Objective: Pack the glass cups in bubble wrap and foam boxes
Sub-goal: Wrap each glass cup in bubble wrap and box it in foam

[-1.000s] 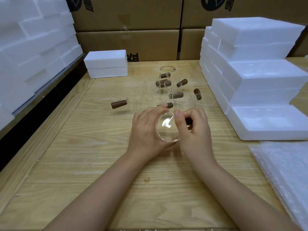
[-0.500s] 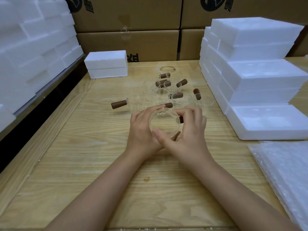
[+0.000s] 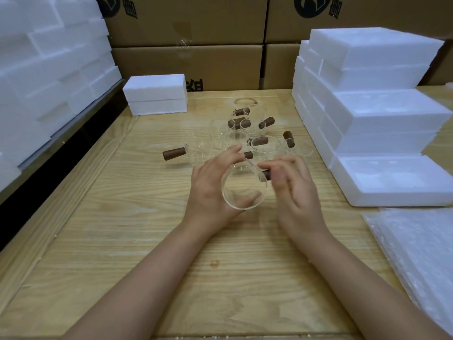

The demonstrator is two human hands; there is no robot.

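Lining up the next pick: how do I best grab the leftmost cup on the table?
Probably by its brown handle, from the left: it juts out sideways, away from the group, while the clear glass body sits close beside other cups.

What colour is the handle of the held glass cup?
The handle is dark brown; the head view shows it.

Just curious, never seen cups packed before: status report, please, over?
Left hand grips glass cup. Right hand open beside its brown handle, blurred. Bubble wrap lies at right, untouched. Nothing in the way.
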